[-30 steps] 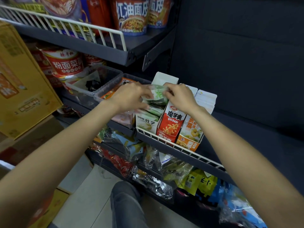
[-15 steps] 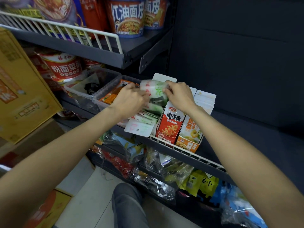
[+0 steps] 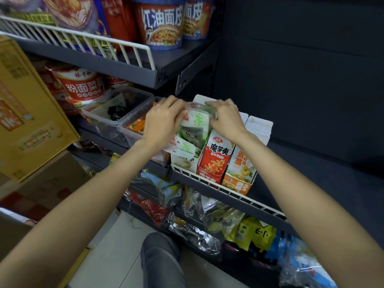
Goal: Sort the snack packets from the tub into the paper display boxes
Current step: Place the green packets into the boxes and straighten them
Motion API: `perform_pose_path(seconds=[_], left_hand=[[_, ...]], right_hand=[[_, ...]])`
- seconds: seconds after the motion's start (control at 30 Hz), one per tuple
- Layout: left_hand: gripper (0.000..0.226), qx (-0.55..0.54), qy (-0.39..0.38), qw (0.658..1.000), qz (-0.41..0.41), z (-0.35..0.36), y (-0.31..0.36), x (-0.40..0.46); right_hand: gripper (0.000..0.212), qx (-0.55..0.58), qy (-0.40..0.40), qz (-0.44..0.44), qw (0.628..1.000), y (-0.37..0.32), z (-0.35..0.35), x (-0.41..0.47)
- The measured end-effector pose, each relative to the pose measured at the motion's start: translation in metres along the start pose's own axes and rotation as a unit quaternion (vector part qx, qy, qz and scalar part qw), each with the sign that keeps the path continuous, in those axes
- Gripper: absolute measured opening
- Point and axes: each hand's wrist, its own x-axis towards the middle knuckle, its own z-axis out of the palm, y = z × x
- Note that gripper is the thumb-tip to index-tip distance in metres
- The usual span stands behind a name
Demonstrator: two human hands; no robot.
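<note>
green-and-white film packets [image 3: 192, 129], a small stack, held upright over the leftmost paper display box [image 3: 184, 157]; long axis runs top to bottom, pointing down into that box's open mouth. left hand [image 3: 164, 121] grips the stack's left edge, fingers curled over the top; right hand [image 3: 225, 119] grips the right edge, fingers [image 3: 209, 105] hooked over the top corner. both hands equally near, one each side, the box directly below them. exact number of packets in the stack cannot be told; more of the same kind already sit fanned in the box beneath.

counted from the green box: three paper display boxes in a row on the wire-fronted shelf [image 3: 228, 191] — green, then red box [image 3: 214, 161] touching it on the right, then orange box [image 3: 241, 173] beyond that. two clear plastic tubs to its left: the near tub [image 3: 133, 132] holding orange packets, a farther tub [image 3: 104, 119] beside it.

judged: next move is straight down, easing the stack in.
</note>
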Motion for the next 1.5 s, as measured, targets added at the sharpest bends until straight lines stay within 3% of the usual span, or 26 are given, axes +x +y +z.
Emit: perform_pose_path(seconds=[0.07,0.17,0.27,0.33,0.4,0.47,0.53,0.6,0.67,0.8,0.9,1.07,1.2,1.3,1.4,1.5], left_hand=[[0.017,-0.013,-0.002,1.0,-0.012,0.003,0.002,0.002],[0.015,-0.027,-0.011,0.999,-0.042,0.008,0.003,0.004],[0.016,-0.029,-0.015,0.998,-0.061,0.007,0.003,0.004],[0.021,-0.02,-0.015,0.997,-0.074,0.003,0.006,0.002],[0.022,-0.01,-0.003,0.998,-0.06,-0.005,0.007,-0.003],[0.02,-0.02,-0.013,1.0,0.016,-0.016,0.001,-0.011],[0.02,-0.062,-0.116,0.987,0.096,-0.027,-0.011,-0.019],[0.016,-0.109,-0.25,0.955,0.114,-0.035,-0.022,-0.023],[0.016,-0.124,-0.307,0.939,0.096,-0.037,-0.03,-0.026],[0.029,-0.025,-0.268,0.956,0.116,-0.032,-0.029,-0.019],[0.024,0.034,-0.289,0.951,0.108,-0.024,-0.021,-0.01],[0.02,0.028,-0.214,0.976,0.038,-0.01,-0.016,0.002],[0.017,-0.038,-0.109,0.993,0.02,-0.005,-0.017,-0.009],[0.027,-0.158,-0.057,0.985,-0.042,-0.016,-0.016,-0.021],[0.052,-0.222,-0.155,0.962,-0.032,-0.034,-0.017,-0.032],[0.069,-0.153,-0.253,0.955,0.027,-0.04,-0.021,-0.037]], right_hand=[[0.046,0.062,0.046,0.003,0.997,0.0,-0.006,-0.004],[0.032,0.169,0.175,-0.004,0.97,-0.009,-0.012,-0.026],[0.016,0.032,0.231,-0.122,0.965,-0.019,-0.003,-0.04],[0.008,-0.092,0.221,-0.205,0.949,-0.016,0.008,-0.034],[0.01,-0.19,0.197,-0.225,0.935,-0.011,0.013,-0.024],[0.009,-0.243,0.165,-0.197,0.935,-0.006,0.013,-0.015],[0.009,-0.27,0.132,-0.15,0.942,-0.002,0.012,-0.012],[0.023,-0.277,0.095,-0.119,0.949,0.002,0.012,-0.012],[0.033,-0.254,0.07,-0.107,0.959,0.003,0.013,-0.013],[0.035,-0.172,0.07,-0.124,0.975,-0.007,0.013,-0.015],[0.037,-0.092,0.072,-0.122,0.986,-0.007,0.012,-0.022],[0.059,-0.032,0.025,-0.123,0.992,-0.007,0.007,-0.035],[0.035,-0.086,0.042,-0.123,0.988,-0.007,0.01,-0.028],[0.016,-0.061,0.064,-0.074,0.993,-0.005,0.015,-0.019],[0.017,0.011,0.085,0.021,0.996,-0.005,0.011,-0.01],[0.021,0.043,0.096,0.076,0.992,-0.008,0.006,0.001]])
